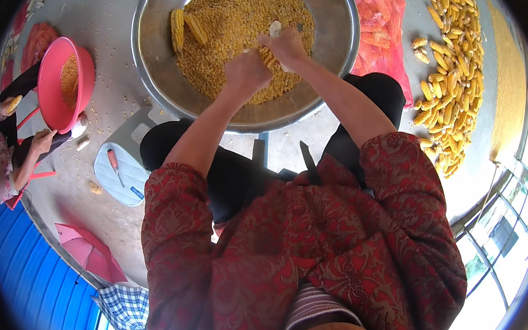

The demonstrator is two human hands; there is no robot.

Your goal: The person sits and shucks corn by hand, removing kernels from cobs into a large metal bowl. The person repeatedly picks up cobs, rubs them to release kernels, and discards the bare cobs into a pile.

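Over a wide metal basin [144, 50] filled with loose corn kernels [245, 14], both my hands are closed and close together. My left hand [248, 72] grips a corn cob [266, 56] whose yellow kernels show between the hands. In my right hand [287, 48] is a pale bare cob [275, 28], its whitish end sticking out past the fingers; it seems pressed against the yellow cob. Most of both cobs is hidden by my fingers. Two more corn cobs, one at the basin wall [177, 30] and another beside it [196, 29], lie on the kernels at the left.
At right stands a red mesh sack [376, 34] beside a long pile of corn cobs [450, 86]. Left of me, a screwdriver [113, 160] lies on a grey stool [117, 175]. Farther left, another person [22, 164] sits by a pink basin [47, 86] of kernels. A pink umbrella [87, 247] rests behind.
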